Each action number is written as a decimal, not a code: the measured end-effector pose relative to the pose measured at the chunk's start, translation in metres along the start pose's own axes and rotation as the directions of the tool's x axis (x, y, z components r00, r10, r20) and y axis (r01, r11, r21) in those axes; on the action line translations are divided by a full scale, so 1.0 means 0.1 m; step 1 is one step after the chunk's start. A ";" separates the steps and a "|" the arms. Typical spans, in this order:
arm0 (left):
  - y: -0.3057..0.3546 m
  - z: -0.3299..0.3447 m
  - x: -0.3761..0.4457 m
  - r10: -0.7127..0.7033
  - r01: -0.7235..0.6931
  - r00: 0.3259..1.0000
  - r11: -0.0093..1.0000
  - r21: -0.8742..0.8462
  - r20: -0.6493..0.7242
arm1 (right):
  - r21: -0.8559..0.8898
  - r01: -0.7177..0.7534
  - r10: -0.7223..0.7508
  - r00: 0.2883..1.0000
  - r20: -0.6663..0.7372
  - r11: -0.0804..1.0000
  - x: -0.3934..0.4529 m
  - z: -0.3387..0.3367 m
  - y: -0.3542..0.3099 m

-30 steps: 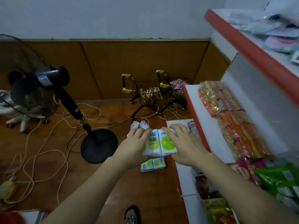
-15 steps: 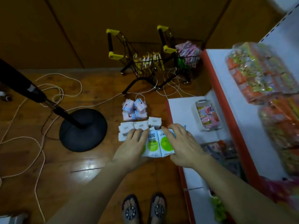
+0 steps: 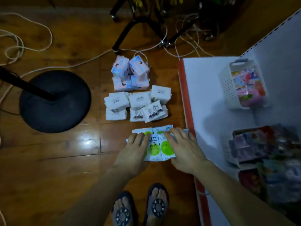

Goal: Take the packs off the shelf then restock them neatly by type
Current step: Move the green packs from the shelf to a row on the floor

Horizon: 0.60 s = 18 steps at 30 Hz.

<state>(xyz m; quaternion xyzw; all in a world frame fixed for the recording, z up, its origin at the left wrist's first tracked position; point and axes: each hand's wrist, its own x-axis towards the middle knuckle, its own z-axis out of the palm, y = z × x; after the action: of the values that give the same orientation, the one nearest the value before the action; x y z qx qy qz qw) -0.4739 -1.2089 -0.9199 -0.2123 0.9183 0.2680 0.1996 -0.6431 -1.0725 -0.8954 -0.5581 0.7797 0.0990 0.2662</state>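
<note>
At the fingers (image 3: 140, 137) of the left hand (image 3: 133, 154), which lie spread and gently curved over the near-left side of the white packs with green circles (image 3: 158, 147), the grip looks like a two-sided squeeze: the right hand (image 3: 184, 150) mirrors it, its fingers draped over the right side and top edge of the same bundle. Both hands hold the bundle between them, low over the wooden floor (image 3: 65, 152), beside the red-edged white bottom shelf (image 3: 210, 98); whether it already rests on the boards I cannot tell.

Beyond the hands, the plain white packs with small cartoon prints (image 3: 138, 105) lie in a loose double row, one of them tilted across its neighbours. Farther out sits a stacked cluster of pink-and-blue packs (image 3: 130, 74), and past that white cables (image 3: 91, 57) trail across the floor. A black round fan base (image 3: 55, 101) stands well to the left. On the shelf, a white perforated plastic basket (image 3: 228, 85) holds pink items, and a second bin nearer the person is too dim to read.

My judgement is that the green-circle bundle is being set down as a third sorted group. The risk lies in the squeeze (several separate packs held only by side pressure): easing one hand first could let the middle packs slip and fan out, or nudge the tilted white row and mix the types. The cables nearby could also snag a sandalled foot (image 3: 123, 207).
</note>
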 end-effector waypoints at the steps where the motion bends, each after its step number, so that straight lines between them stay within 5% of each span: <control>1: -0.06 0.14 0.10 -0.006 0.006 1.000 1.000 0.019 0.003 | -0.005 0.003 -0.003 1.000 -0.008 1.000 0.10 0.15 0.05; 18: -0.83 1.54 1.40 -0.049 0.051 0.999 0.993 0.104 -0.023 | -0.008 -0.003 0.002 1.000 -0.014 1.000 1.41 1.71 0.69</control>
<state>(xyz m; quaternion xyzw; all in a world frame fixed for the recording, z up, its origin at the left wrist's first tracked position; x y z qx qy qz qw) -0.5101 -1.2229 -1.1405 -0.2273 0.9274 0.2123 0.2079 -0.6875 -1.0859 -1.1228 -0.5589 0.7818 0.0985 0.2582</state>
